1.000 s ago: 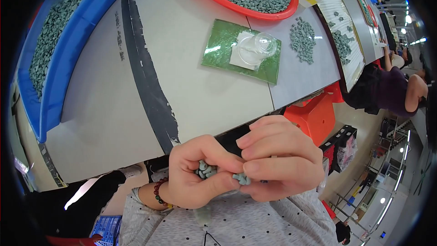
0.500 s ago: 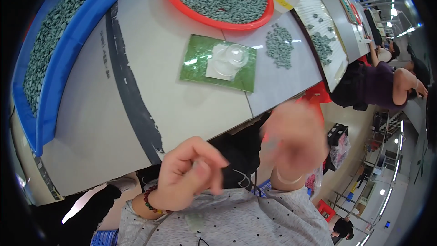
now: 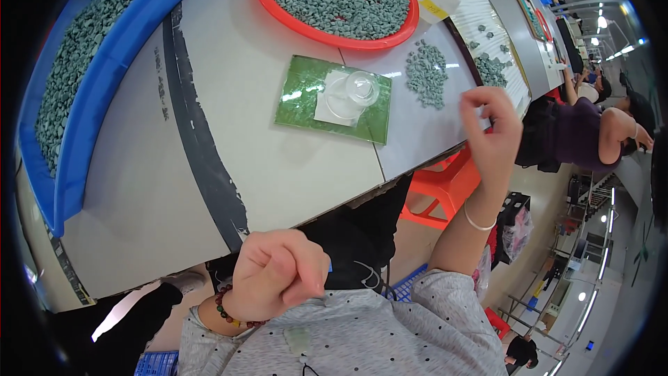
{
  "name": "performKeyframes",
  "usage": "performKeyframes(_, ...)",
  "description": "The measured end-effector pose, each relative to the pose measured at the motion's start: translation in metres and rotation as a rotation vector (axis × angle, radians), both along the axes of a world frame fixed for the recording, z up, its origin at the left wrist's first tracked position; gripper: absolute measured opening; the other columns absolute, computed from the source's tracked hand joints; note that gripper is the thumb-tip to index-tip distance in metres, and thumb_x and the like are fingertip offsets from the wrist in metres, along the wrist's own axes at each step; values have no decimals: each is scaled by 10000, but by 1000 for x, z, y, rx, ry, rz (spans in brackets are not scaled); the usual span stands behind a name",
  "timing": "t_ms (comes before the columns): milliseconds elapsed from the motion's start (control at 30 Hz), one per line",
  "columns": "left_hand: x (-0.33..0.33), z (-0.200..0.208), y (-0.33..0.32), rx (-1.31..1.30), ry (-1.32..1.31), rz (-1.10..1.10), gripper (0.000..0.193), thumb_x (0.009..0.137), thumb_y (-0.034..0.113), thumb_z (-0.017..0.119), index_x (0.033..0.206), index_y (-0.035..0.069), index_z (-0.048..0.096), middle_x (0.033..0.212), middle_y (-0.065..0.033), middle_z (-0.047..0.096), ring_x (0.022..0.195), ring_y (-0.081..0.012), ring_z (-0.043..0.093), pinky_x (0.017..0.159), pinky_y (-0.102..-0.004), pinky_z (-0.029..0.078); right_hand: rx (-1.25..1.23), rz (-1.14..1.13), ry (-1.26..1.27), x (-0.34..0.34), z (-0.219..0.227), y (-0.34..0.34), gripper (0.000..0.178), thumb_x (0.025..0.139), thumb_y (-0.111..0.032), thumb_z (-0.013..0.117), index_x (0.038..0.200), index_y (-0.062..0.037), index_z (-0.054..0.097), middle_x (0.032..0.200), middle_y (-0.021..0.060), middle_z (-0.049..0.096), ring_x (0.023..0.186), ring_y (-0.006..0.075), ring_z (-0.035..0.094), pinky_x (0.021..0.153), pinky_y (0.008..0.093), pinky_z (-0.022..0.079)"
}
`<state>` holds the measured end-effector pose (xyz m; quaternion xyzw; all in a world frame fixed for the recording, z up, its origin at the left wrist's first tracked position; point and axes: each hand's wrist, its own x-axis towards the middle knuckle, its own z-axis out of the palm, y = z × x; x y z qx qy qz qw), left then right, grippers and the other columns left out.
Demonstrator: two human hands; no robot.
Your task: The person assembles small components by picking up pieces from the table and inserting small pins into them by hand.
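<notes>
My left hand (image 3: 275, 271) is closed, fingers curled in and thumb pressed against them, above my lap before the table edge. Whatever it may hold is hidden. My right hand (image 3: 495, 129) is raised over the table's right edge, next to the silvery tray (image 3: 511, 63). Its thumb and index finger meet in a pinch; anything between them is too small to make out. Nearest to it on the table lies a loose patch of grey-green stones (image 3: 426, 73). Left of that, a green board (image 3: 372, 129) bears a white square (image 3: 323, 113) and clear round dishes (image 3: 362, 89).
A red oval tray (image 3: 334, 40) of grey-green stones stands at the back. A long blue bin (image 3: 104, 104), also full of stones, curves along the left. A red stool (image 3: 445, 188) is below the table's right edge. Another person (image 3: 581, 129) sits at the right.
My right hand has moved up and to the right from in front of my chest toward the silvery tray, uncovering the red stool. My left hand has lowered slightly and its fingers have closed tighter.
</notes>
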<state>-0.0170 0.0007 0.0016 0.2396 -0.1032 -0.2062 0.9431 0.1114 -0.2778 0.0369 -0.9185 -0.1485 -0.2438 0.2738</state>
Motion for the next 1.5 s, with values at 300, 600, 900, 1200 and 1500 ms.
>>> performKeyframes(300,2,14,1,82,146,-47,284,949,272,421,811,28,465,536,-4,369,433,-76,324,381,-213,250,-9,10,174,-6,-12,14,79,720,19,601,796,0,599,761,48,577,661,129,527,543,231,376)
performKeyframes(600,-3,11,5,214,45,78,176,907,102,407,865,-16,530,688,-35,477,494,-77,388,470,-205,308,83,80,131,-10,-17,15,56,774,60,537,818,27,545,757,48,523,643,117,461,559,227,360)
performKeyframes(900,9,19,0,977,-423,235,161,785,135,523,801,-6,598,640,-41,459,541,-138,402,482,-258,310,323,662,364,-83,7,99,153,680,-73,719,740,-60,579,723,39,494,631,177,480,530,274,361)
performKeyframes(1200,10,14,3,869,-452,180,91,801,30,516,764,2,594,639,-51,521,526,-141,456,466,-252,359,354,693,337,-91,3,100,209,585,-3,741,747,-35,613,719,55,525,597,184,494,494,265,377)
performKeyframes(1500,7,15,0,928,-511,240,124,787,24,490,701,5,578,604,-40,549,504,-140,467,455,-252,373,349,680,314,-90,3,100,237,542,50,681,745,-49,609,732,50,543,599,177,496,499,264,389)
